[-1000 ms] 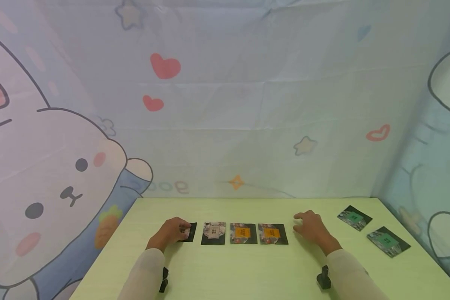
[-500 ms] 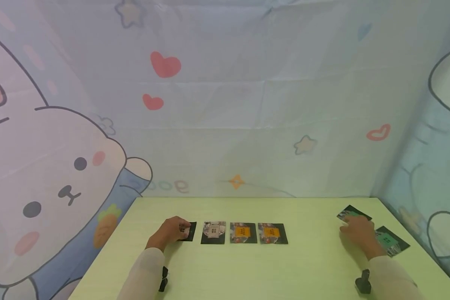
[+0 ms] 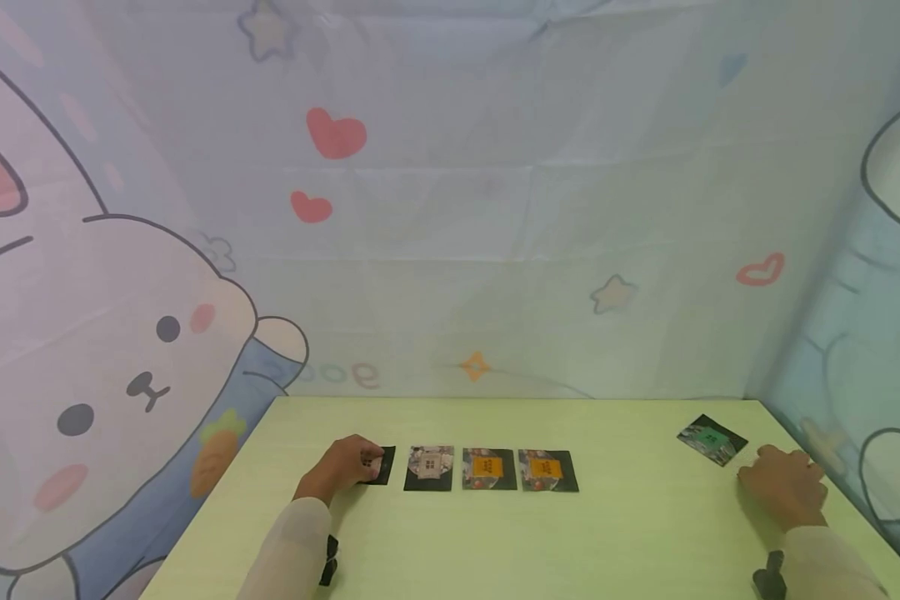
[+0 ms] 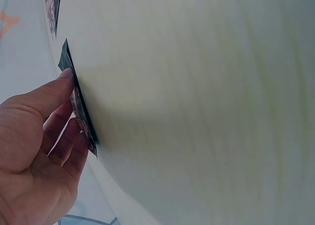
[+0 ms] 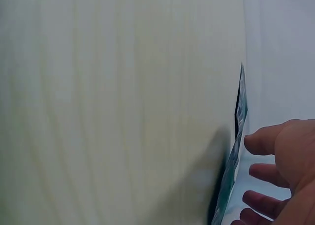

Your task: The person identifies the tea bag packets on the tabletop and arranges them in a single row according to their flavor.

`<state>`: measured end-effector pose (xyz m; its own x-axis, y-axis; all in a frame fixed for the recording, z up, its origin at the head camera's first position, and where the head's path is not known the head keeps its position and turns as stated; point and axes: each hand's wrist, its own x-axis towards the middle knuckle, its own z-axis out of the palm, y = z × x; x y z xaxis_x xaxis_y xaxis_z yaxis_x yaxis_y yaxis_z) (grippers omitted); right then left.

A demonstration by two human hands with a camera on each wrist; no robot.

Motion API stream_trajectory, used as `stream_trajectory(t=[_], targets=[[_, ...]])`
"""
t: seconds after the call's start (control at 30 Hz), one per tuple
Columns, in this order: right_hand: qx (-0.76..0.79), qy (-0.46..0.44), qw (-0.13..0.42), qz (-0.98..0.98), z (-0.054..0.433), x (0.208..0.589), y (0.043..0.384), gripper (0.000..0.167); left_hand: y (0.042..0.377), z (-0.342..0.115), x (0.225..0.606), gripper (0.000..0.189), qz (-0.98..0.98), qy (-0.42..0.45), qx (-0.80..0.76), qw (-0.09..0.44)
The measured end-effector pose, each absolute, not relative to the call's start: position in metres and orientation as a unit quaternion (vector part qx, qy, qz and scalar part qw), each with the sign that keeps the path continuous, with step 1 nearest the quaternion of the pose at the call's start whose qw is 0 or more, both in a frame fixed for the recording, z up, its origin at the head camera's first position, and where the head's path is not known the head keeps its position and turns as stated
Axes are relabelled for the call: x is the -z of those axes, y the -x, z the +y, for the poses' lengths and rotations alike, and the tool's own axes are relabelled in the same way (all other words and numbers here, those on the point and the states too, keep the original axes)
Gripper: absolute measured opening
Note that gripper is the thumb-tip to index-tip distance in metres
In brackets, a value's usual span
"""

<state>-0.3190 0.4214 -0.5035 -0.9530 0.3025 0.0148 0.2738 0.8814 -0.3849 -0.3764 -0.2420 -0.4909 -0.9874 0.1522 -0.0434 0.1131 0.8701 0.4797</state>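
Four-sided flat sachets lie in a row on the table. My left hand [image 3: 342, 467] pinches the leftmost dark sachet [image 3: 385, 467], with its thumb at one end and fingertips at the other in the left wrist view; its far side is partly covered. To the right are a pale-label sachet [image 3: 429, 468] and two orange-label sachets [image 3: 489, 469]. My right hand [image 3: 783, 486] hovers at the table's right side with parted fingers, hiding what lies beneath. Beside it is a green-label sachet [image 3: 712, 440]. In the right wrist view, thumb and fingers are apart from a crinkled sachet [image 5: 234, 166].
The pale table [image 3: 495, 550] ends at a cloth backdrop [image 3: 450, 317] printed with a rabbit, hearts and stars. At the right, the cloth side wall [image 3: 862, 350] runs close to my right hand. Each wrist wears a dark camera mount.
My right hand has moved right from beside the row, past the farther green-label sachet, to over the place of the nearer one, which is now covered. My left hand has stayed on its sachet.
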Motion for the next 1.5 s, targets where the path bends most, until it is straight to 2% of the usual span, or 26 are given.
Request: stream_trajectory(t=[0.13, 0.67, 1.17, 1.5], targets=[[-0.193, 0.169, 0.019, -0.966, 0.428, 0.506, 0.316, 0.057, 0.378, -0.241, 0.490, 0.034, 0.965, -0.066, -0.251, 0.044], [-0.199, 0.134, -0.026, -0.970, 0.446, 0.510, 0.316, 0.066, 0.379, -0.238, 0.483, 0.035, 0.969, -0.072, -0.232, 0.043], [-0.131, 0.046, -0.002, -0.990, 0.443, 0.520, 0.313, 0.069, 0.377, -0.240, 0.487, 0.036, 0.968, -0.080, -0.234, 0.047], [-0.123, 0.003, 0.027, -0.992, 0.425, 0.524, 0.308, 0.058, 0.375, -0.240, 0.488, 0.035, 0.968, -0.088, -0.233, 0.043]])
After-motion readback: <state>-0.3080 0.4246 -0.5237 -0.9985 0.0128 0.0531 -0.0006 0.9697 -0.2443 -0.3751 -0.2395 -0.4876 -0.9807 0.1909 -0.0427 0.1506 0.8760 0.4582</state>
